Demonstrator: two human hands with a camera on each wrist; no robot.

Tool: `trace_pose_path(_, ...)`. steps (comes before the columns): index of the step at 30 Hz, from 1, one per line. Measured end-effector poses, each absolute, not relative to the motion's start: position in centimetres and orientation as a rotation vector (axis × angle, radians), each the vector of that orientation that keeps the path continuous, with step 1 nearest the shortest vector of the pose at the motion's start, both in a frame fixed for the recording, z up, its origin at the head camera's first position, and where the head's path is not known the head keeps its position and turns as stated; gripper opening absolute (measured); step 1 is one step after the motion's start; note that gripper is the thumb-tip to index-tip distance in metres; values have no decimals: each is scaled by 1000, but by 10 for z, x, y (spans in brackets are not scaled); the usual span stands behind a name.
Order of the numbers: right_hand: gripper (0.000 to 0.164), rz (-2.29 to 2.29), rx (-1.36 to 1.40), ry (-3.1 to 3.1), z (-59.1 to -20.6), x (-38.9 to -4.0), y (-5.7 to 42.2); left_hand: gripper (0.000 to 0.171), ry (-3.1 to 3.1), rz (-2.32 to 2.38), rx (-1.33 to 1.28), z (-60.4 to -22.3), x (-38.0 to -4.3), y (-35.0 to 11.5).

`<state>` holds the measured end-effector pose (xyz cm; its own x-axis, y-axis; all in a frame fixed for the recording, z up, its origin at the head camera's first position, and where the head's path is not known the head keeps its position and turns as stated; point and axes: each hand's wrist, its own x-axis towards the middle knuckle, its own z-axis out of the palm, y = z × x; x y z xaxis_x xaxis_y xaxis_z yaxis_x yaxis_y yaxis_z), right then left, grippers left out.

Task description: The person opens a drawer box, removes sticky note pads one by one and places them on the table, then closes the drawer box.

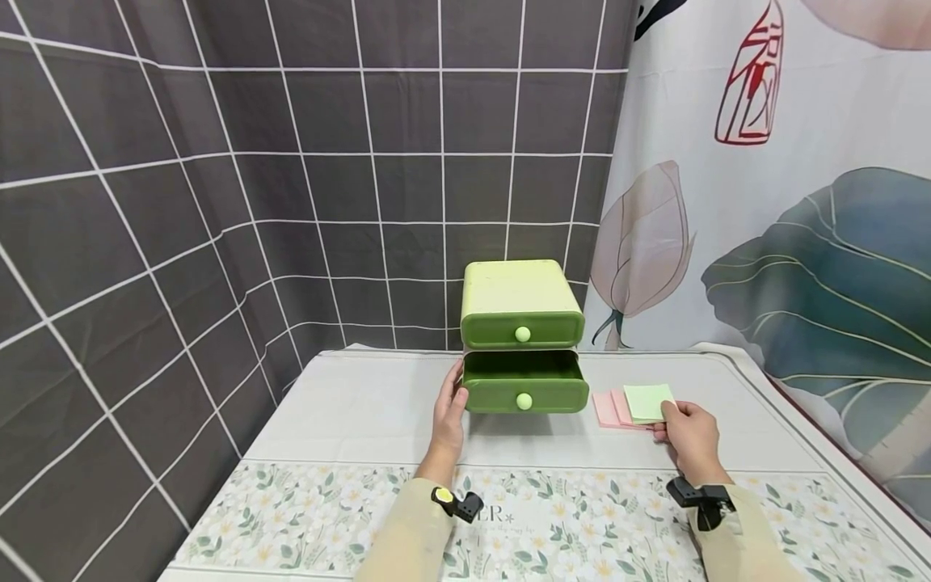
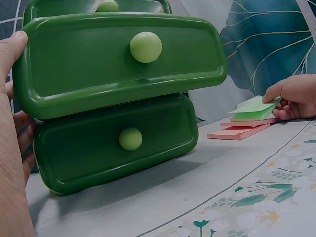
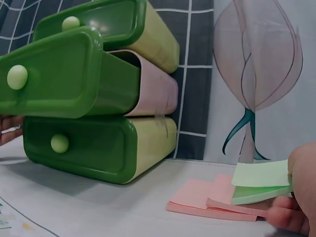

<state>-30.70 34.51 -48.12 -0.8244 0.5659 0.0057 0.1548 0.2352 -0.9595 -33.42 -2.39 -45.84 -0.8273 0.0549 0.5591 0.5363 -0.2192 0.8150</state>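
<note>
A small green three-drawer cabinet (image 1: pixel 516 287) stands on the table, its middle drawer (image 1: pixel 553 398) pulled out. The wrist views show the bottom drawer (image 2: pixel 89 158) closed beneath it. My left hand (image 1: pixel 447 420) rests against the cabinet's left side, thumb at the edge of the pulled-out drawer and the other fingers extended along the side, partly hidden. To the cabinet's right, my right hand (image 1: pixel 692 436) pinches a pad of green sticky notes (image 3: pixel 259 175) by its right edge, thumb on top. Pink sticky note pads (image 3: pixel 190 197) lie under and beside the green one.
The white table (image 1: pixel 378 404) has a flowered strip (image 1: pixel 305 517) along its front. A dark gridded curtain (image 1: pixel 407 186) hangs behind and to the left, and a leaf-patterned curtain (image 1: pixel 655 105) hangs on the right. Each wrist wears a strapped camera.
</note>
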Motion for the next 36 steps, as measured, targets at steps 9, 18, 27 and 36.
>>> trace_pose_path(9,50,1150,-723,-2366,-478,-302,345,52,-1732,-2110,-703,-457,-334,-25)
trace_pose_path(18,49,903,-712,-2512,-477,-303,348,51,-1727,-2108,-702,-458,-334,-24)
trace_pose_path(27,47,825,-698,-2560,-476,-302,348,52,-1738,-2107,-702,-458,-334,-24)
trace_pose_path(36,46,673,-688,-2659,-474,-299,347,52,-1722,-2111,-693,-457,-334,-23)
